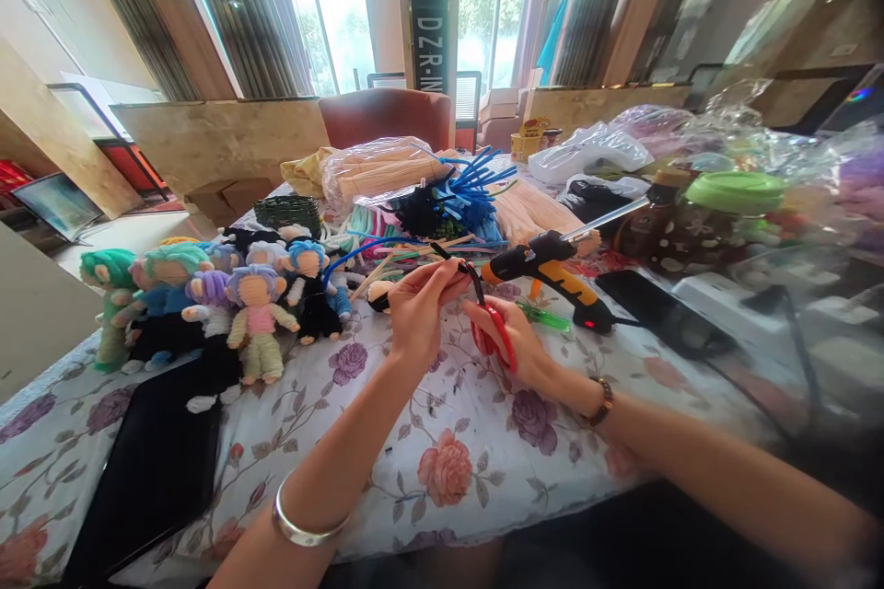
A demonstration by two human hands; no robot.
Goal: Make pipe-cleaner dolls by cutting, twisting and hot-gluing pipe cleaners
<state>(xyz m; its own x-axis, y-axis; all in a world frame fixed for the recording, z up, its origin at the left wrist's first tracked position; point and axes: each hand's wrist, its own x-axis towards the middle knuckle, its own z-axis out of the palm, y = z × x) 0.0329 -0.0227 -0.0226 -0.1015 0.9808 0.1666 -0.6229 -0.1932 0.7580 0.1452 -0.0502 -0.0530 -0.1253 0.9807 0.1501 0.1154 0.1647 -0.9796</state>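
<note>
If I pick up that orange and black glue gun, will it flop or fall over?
The orange and black plastic glue gun looks stiff, so it probably won't flop. It rests tilted on the floral tablecloth, so a push might tip it. Its red light glows, so the tip may be hot.

Red-handled scissors [492, 329], floral tablecloth [442, 469]

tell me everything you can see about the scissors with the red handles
The scissors have glossy red loop handles, plastic by the look, and dark narrow blades. The right hand grips the handles, fingers through the loops. The blades point up and away toward the left hand, their tips at a thin black strand pinched in that hand's fingers. The scissors are held above the floral tablecloth, not resting on it. Whether the blades are closed is unclear.
</note>
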